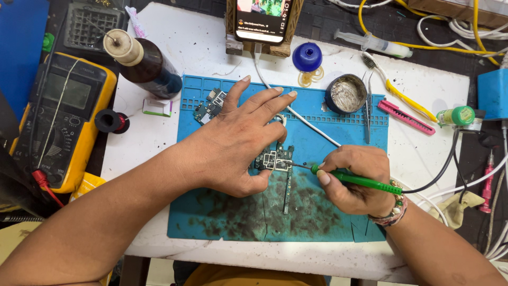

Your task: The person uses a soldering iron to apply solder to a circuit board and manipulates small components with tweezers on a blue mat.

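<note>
- Board (275, 159), a small dark circuit board, lies near the middle of the blue mat (328, 212), long axis running left to right, a thin strip trailing from it toward the near edge.
- Left hand (241, 140) lies flat over the board's left end, fingers spread toward the far side, thumb curled in under the near edge, pinning it to the mat.
- Right hand (357, 177) is closed in a pen grip on a green iron (352, 180), whose shaft runs right to left, tip just touching or just off the board's right edge; which cannot be told.
- Right hand is the nearer to the board's exposed part; the left covers the rest.
- Open mat lies near and right of the board, stained dark; a white cable (312, 124) crosses just beyond it.
- Tin (345, 94) and tweezers (367, 108) sit well apart at the mat's far edge, a second board (208, 106) at far left, a brown bottle (145, 61) and yellow meter (66, 114) off the mat to the left.
</note>
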